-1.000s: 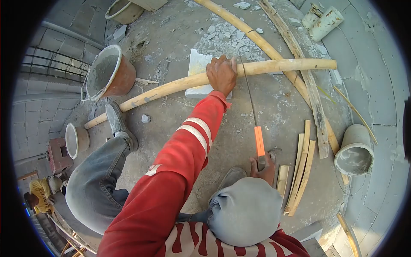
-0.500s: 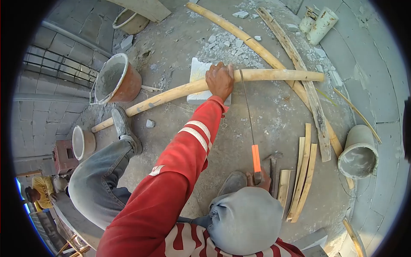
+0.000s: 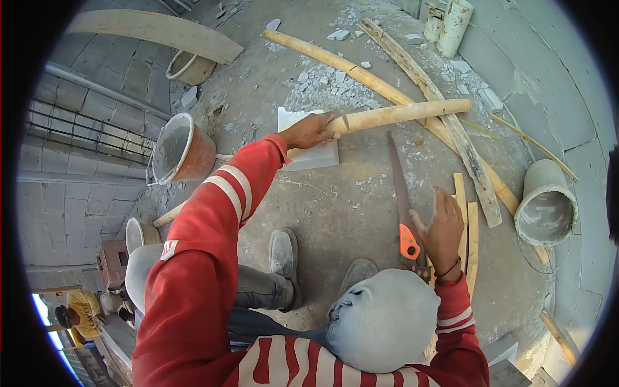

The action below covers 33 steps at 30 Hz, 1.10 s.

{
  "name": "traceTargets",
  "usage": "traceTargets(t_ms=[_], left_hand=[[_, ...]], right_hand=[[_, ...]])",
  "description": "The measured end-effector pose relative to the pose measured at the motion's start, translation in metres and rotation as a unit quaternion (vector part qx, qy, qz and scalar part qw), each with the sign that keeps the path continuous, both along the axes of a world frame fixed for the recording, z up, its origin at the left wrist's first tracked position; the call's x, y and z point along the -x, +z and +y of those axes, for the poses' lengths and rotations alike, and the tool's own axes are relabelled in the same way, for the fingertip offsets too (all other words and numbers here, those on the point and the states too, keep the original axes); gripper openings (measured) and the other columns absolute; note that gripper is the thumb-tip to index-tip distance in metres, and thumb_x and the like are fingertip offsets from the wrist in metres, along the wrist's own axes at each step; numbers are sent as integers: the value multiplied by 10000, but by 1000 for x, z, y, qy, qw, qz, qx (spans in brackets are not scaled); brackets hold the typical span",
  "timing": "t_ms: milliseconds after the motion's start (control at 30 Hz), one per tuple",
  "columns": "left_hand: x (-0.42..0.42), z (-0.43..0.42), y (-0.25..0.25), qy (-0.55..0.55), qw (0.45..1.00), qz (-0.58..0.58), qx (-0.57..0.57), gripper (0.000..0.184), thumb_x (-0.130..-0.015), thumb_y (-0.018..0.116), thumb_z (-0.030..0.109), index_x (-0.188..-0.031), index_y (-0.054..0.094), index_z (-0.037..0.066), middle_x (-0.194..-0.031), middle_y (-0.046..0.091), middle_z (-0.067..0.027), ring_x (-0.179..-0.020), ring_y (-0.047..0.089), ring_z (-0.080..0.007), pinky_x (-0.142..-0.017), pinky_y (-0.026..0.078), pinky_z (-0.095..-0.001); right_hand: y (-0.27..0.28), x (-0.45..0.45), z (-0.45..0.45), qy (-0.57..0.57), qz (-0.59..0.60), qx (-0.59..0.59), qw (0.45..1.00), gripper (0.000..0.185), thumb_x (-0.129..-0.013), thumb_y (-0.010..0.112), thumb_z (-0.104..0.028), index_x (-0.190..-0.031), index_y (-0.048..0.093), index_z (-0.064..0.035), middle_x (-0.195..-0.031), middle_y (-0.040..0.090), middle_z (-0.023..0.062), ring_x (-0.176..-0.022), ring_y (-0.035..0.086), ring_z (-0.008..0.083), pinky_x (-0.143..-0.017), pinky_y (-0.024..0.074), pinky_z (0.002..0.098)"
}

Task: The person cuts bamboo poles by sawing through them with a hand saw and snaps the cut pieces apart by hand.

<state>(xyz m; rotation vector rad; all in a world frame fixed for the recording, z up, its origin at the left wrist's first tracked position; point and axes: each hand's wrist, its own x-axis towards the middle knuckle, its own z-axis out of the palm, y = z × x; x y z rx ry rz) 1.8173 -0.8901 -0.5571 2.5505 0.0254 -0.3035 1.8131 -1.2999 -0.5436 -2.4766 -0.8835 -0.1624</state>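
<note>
My left hand (image 3: 311, 131) is closed round a bamboo pole (image 3: 409, 113), just left of a dark mark across it. Beneath that part of the pole is a white block (image 3: 317, 157). A handsaw (image 3: 401, 206) with an orange and black handle lies on the floor to the right, its blade pointing away from me. Beside the saw's handle, my right hand (image 3: 443, 231) is open with its fingers stretched out, holding nothing. My left forearm hides part of the pole.
A second bamboo pole (image 3: 348, 68) and a rough plank (image 3: 429, 87) cross under the held pole's right end. Split bamboo strips (image 3: 472, 242) lie at right. Buckets (image 3: 198, 151) stand left; another bucket (image 3: 570, 197) lies tipped at right. A person (image 3: 84, 308) is at lower left.
My right hand has let go of the saw, which now lies on the floor away from the pole. My left foot has come off the pole onto the floor.
</note>
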Motion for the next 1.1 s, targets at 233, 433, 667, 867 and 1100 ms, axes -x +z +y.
traceTargets(t_ms=[233,433,667,867,1100], left_hand=[[8,-36,101,-65,984,32,165,590,-1051,579,387,-1387,383,-57,-855,612,-130,-681,661,-183,-661,539,-351],[-19,10,142,7,989,-16,148,481,-1043,586,410,-1214,489,-30,-756,613,-104,-621,646,-186,-577,515,-366],[-35,2,231,32,981,-188,43,424,-1013,625,427,-1071,544,14,-710,617,-124,-605,596,-229,-598,470,-374],[-13,-50,366,70,975,-173,121,363,-995,676,345,-1031,539,10,-807,584,-131,-679,568,-243,-632,458,-386],[-29,-111,496,144,925,-275,221,494,-1035,573,509,-1084,564,17,-959,586,-76,-859,608,-152,-749,509,-296]], right_hand=[[48,-197,136,228,-32,106,967,670,-737,868,-287,-1334,622,-110,-1300,621,172,-1260,542,346,-1025,432,481],[106,-189,129,211,62,88,972,645,-795,835,-467,-1190,695,23,-1083,717,234,-950,683,402,-876,517,460],[201,-99,134,-14,449,-132,884,938,-820,790,-603,-1274,580,191,-971,670,277,-675,686,212,-577,537,349],[335,-59,89,-12,525,-237,817,808,-869,761,-577,-1201,620,146,-824,654,127,-562,618,142,-501,481,306],[478,7,110,-125,449,-469,750,628,-907,717,-524,-904,643,100,-701,593,239,-603,584,291,-618,478,419]])
